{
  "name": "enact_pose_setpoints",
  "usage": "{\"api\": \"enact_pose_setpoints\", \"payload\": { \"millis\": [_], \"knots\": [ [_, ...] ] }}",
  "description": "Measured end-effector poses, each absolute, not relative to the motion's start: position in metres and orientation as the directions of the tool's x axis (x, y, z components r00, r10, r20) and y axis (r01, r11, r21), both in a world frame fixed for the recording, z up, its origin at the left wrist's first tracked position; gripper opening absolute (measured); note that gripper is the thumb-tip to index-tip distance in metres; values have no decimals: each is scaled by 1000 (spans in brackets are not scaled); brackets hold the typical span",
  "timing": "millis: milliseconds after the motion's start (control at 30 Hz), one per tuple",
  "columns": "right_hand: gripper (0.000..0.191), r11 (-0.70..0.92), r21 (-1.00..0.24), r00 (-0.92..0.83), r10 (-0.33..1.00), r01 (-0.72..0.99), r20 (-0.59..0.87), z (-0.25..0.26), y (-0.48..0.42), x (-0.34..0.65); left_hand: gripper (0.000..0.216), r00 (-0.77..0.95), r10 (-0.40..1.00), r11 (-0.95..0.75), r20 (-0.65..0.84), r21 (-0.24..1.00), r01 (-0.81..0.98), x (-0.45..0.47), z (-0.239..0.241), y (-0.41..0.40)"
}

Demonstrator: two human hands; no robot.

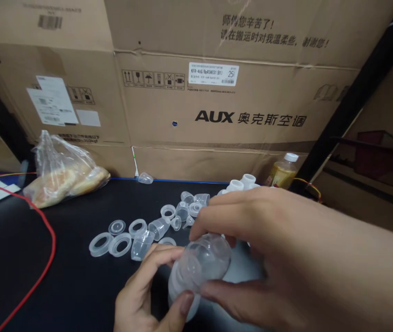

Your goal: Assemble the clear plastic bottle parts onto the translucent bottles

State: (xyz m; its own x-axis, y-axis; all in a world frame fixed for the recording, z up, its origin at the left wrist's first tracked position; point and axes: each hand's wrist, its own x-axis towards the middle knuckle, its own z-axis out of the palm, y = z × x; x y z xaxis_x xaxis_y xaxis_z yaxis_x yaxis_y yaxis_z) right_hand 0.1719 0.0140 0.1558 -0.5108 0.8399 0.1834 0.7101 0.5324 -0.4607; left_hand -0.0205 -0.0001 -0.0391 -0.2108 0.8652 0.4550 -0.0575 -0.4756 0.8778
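Note:
My left hand (141, 293) grips a translucent baby bottle (177, 286) low in the picture, thumb in front and fingers curled behind. The bottle is tilted, and its lower end is partly hidden. My right hand (265, 240) closes around a clear domed cap (215, 253) at the bottle's upper end, thumb below and fingers over the top. Whether the cap is seated cannot be made out. Just beyond my hands lie several clear caps (142, 245), collar rings (120, 245) and small nipple-like pieces (176, 223) on the black tabletop (75, 286).
White bottles (248, 180) stand partly behind my right hand, near a drink bottle (284, 170). A plastic bag of bread (65, 180) sits back left. A red wire (51, 240) crosses the left side. A large cardboard box (168, 101) walls off the back; one cap (145, 178) lies before it.

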Motion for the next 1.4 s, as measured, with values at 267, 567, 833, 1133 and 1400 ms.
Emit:
{"api": "enact_pose_setpoints", "payload": {
  "millis": [267,567,833,1133,1400],
  "knots": [
    [26,565,-351,-572,815,747,95,140,23,169,36,-201,860,-495,470,863,-99,-20,-33,5],
    [26,530,-320,-547,836,785,43,140,26,160,29,-54,849,-529,526,847,-59,-33,-36,10],
    [24,567,-316,-577,813,761,70,138,34,162,32,-116,866,-498,487,863,-88,-29,-40,9],
    [16,631,-292,-639,765,718,83,135,37,158,37,-129,877,-473,463,879,-56,-28,-39,8],
    [21,628,-259,-636,769,734,61,131,36,152,46,-217,891,-427,400,899,-97,-17,-36,2]
  ]
}}
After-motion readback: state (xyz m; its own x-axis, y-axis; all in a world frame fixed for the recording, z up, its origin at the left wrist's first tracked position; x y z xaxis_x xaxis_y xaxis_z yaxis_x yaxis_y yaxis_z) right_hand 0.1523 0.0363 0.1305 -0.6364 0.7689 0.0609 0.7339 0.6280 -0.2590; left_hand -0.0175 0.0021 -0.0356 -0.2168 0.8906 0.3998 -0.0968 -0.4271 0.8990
